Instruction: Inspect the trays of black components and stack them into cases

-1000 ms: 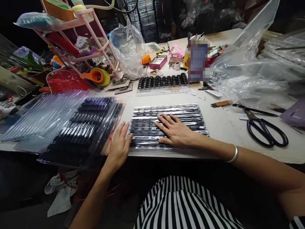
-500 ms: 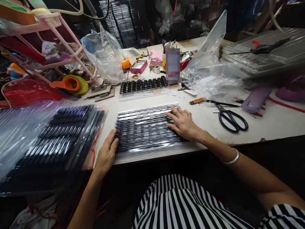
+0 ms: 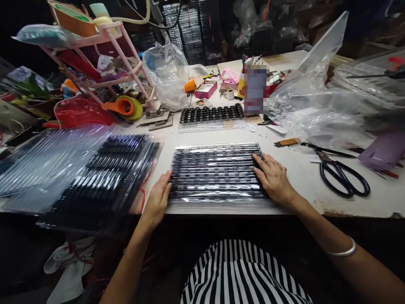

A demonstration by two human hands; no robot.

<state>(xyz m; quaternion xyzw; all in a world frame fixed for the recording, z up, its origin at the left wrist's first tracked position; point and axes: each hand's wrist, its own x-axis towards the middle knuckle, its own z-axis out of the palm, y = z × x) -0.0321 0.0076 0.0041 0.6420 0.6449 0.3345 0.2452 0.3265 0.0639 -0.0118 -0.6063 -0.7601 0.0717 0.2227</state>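
Observation:
A shiny clear plastic tray [image 3: 215, 173] with rows of black parts under its ridged surface lies flat at the table's front edge. My left hand [image 3: 157, 198] holds it by the left side, fingers along the edge and thumb nearer me. On the opposite side my right hand [image 3: 274, 179] grips the right edge, with the fingertips over the top surface. The undersides of both hands are hidden. Behind this tray sits another clear tray with small black pieces [image 3: 211, 112] standing in rows.
Left of my left hand lies a stack of black and clear ridged trays [image 3: 104, 173], overhanging the front edge. Dark-handled scissors [image 3: 343, 177] and an orange cutter [image 3: 287, 142] lie on the right. A pink rack [image 3: 131, 63], clear plastic bags [image 3: 316, 105] and a pen cup [image 3: 241, 86] stand behind.
My right hand has slid from the tray's top surface outward to its right edge. My left hand stays at the left edge. The view has turned left.

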